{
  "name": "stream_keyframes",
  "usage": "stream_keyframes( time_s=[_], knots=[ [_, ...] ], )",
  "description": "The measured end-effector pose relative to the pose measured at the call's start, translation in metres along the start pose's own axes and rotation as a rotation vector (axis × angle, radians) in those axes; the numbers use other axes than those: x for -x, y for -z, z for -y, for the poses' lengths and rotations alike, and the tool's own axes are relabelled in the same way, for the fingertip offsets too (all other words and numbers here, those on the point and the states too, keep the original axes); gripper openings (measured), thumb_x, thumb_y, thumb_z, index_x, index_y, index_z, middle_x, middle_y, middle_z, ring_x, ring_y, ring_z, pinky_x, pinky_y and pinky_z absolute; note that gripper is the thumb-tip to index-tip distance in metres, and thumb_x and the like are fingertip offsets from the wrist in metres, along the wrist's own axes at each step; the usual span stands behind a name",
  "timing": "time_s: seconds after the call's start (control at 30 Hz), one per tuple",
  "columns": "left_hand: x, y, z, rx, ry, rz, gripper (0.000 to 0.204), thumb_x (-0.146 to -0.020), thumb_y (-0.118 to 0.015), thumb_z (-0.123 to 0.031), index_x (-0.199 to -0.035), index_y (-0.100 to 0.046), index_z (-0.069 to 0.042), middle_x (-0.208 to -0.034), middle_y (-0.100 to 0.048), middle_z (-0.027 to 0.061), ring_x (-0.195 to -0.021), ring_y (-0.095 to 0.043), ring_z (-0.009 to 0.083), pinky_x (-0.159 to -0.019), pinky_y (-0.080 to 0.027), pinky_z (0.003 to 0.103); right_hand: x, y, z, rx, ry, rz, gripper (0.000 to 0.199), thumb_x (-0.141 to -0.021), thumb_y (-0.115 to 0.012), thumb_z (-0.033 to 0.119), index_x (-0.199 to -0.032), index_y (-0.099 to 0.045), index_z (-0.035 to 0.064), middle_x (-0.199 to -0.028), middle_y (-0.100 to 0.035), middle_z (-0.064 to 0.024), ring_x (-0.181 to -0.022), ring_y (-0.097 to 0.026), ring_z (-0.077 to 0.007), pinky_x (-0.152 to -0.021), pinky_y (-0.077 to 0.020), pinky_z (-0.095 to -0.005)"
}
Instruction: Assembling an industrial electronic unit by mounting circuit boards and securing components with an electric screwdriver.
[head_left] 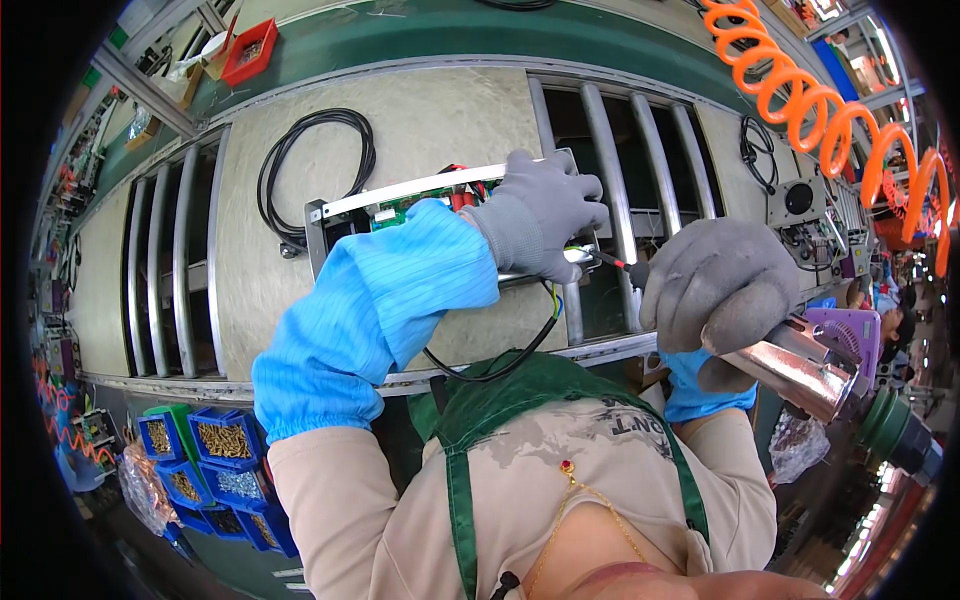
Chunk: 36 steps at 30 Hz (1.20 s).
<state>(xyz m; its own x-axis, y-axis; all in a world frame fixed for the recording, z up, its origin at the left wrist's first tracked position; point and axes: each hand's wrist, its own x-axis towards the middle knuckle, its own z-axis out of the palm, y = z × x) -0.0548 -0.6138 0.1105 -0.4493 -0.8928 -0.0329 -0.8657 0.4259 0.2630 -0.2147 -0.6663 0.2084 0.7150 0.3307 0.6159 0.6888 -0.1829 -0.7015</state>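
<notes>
Head view, our left hand point(540, 212) gripping the chassis point(400, 210), right hand point(722, 290) beside it clasping the screwdriver point(800, 370), bit at its edge.

Blue bins point(222, 440) of probable screws

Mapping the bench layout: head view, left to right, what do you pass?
Blue screw bins → coiled black cable → metal chassis → left hand on the chassis → right hand gripping a power screwdriver → orange coiled hose.
</notes>
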Motion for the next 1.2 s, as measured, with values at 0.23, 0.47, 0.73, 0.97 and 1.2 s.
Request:
stream_keyframes(
  time_s=[0.23,0.47,0.73,0.97,1.2],
  knots=[
    [-0.001,-0.002,0.000,-0.020,-0.014,-0.008,0.054,-0.058,-0.076,-0.046,-0.104,-0.063,-0.022,-0.109,-0.055,-0.0027,-0.108,-0.049,0.0237,-0.079,-0.041,0.047,-0.005,-0.001,-0.001,-0.078,-0.029,-0.045,0.028,-0.076,-0.076,0.007,-0.091,-0.055,-0.0021,-0.076,-0.060,-0.0118,-0.059,-0.063,-0.0231,-0.053,-0.0541,-0.0335],
    [0.000,-0.002,-0.001,-0.033,-0.025,-0.026,0.052,-0.060,-0.074,-0.048,-0.104,-0.062,-0.022,-0.109,-0.055,-0.0024,-0.107,-0.049,0.0236,-0.077,-0.041,0.047,0.006,-0.010,-0.006,-0.002,-0.037,-0.150,0.028,-0.076,-0.074,0.011,-0.093,-0.055,-0.0015,-0.073,-0.059,-0.0117,-0.057,-0.061,-0.0224,-0.052,-0.0533,-0.0348],
    [0.000,0.008,-0.007,-0.061,0.030,0.040,0.058,-0.063,-0.074,-0.049,-0.116,-0.061,-0.028,-0.112,-0.055,-0.0035,-0.109,-0.050,0.0200,-0.081,-0.041,0.043,0.004,-0.024,-0.011,0.142,-0.359,-0.939,0.052,-0.066,-0.065,-0.007,-0.115,-0.050,-0.0032,-0.078,-0.058,-0.0100,-0.067,-0.058,-0.0169,-0.060,-0.0503,-0.0337],
    [0.000,0.011,-0.011,-0.066,0.023,0.085,0.058,-0.063,-0.075,-0.048,-0.116,-0.062,-0.027,-0.112,-0.056,-0.0029,-0.110,-0.050,0.0210,-0.081,-0.041,0.045,0.003,-0.040,-0.006,0.206,-0.368,-0.903,0.046,-0.065,-0.066,-0.006,-0.109,-0.053,-0.0017,-0.081,-0.059,-0.0101,-0.068,-0.060,-0.0175,-0.065,-0.0529,-0.0323],
    [-0.002,0.016,-0.010,-0.125,0.041,0.140,0.059,-0.066,-0.072,-0.051,-0.118,-0.060,-0.024,-0.114,-0.055,-0.0018,-0.111,-0.049,0.0207,-0.081,-0.042,0.043,0.006,-0.049,-0.002,0.533,-0.497,-0.857,0.040,-0.058,-0.069,-0.003,-0.096,-0.057,0.0016,-0.094,-0.061,-0.0108,-0.070,-0.063,-0.0165,-0.069,-0.0535,-0.0301]
  ],
)
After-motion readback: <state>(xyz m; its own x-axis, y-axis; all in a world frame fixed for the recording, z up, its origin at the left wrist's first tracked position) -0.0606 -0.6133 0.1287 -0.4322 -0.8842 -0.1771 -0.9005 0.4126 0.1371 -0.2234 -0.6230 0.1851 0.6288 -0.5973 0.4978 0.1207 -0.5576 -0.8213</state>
